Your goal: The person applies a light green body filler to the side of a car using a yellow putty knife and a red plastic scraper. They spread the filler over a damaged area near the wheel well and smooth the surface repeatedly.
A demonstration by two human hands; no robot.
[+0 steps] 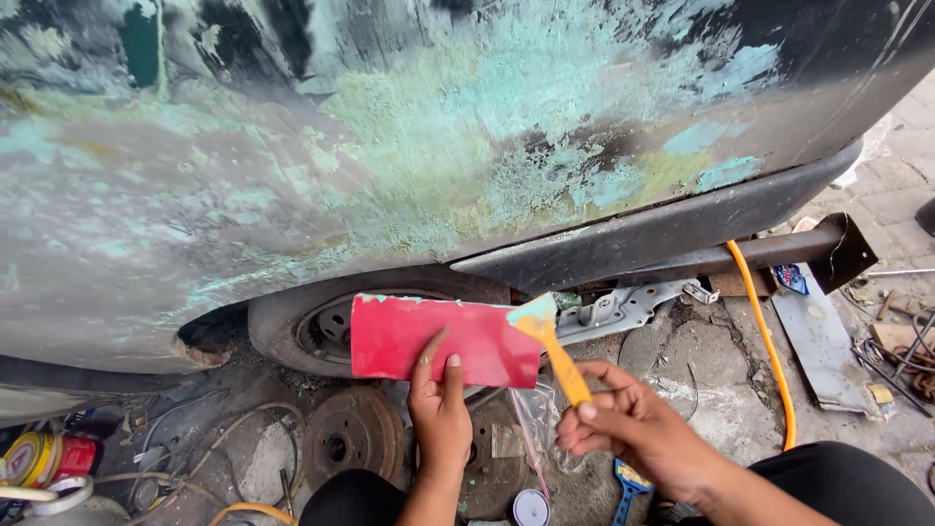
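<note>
An outdoor car body repair yard is shown. A sanded, dull grey car body panel [292,175], patched with pale green filler, is seen above a worn black tyre [292,321]. Rusty round brake drums [353,433] are laid on the cracked, dirty concrete ground [701,370], among loose cables. An orange hose [769,341] is run beneath the dark sill, beside bent grey sheet-metal scraps [823,341]. Paint tins [39,458] are stacked at the lower left.
</note>
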